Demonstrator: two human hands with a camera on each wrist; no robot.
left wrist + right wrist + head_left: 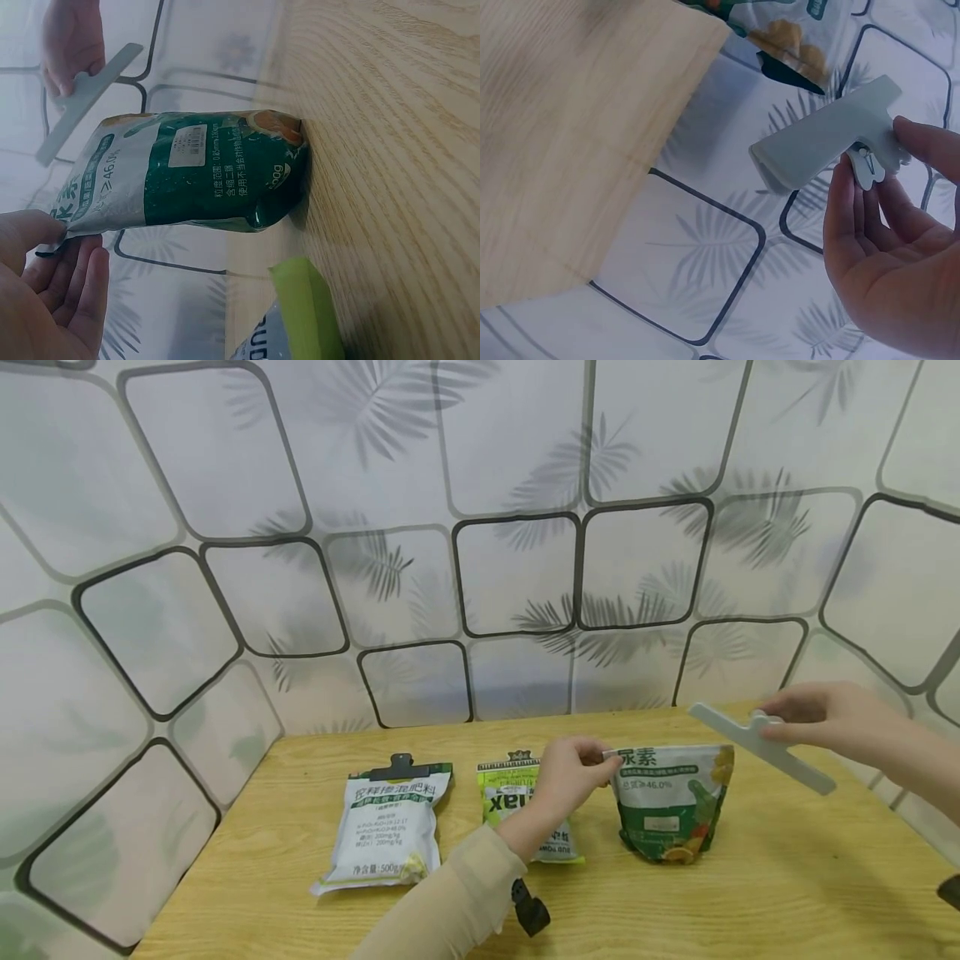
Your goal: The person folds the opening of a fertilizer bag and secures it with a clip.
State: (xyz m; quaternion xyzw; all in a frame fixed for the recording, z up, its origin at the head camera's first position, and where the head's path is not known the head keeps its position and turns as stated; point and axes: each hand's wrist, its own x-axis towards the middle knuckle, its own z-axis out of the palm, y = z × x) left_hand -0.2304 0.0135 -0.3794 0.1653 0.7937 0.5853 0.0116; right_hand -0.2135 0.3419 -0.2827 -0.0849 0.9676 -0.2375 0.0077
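A green and white fertilizer bag (667, 802) stands upright on the wooden table. My left hand (558, 781) pinches its top left corner between thumb and fingers, as the left wrist view also shows. To the right of the bag, my right hand (832, 718) holds a pale grey bag clip (761, 747) by its handles, above the table. The clip's long bar slants down to the right in the head view and is apart from the bag. In the right wrist view, thumb and fingers pinch the handles of the clip (829, 135).
At the left lies a white fertilizer bag (390, 831) with a black clip (401, 767) on its top. A yellow-green bag (510, 785) with a clip on top is partly hidden behind my left hand. The wooden table (247, 843) meets a patterned wall covering (517, 577).
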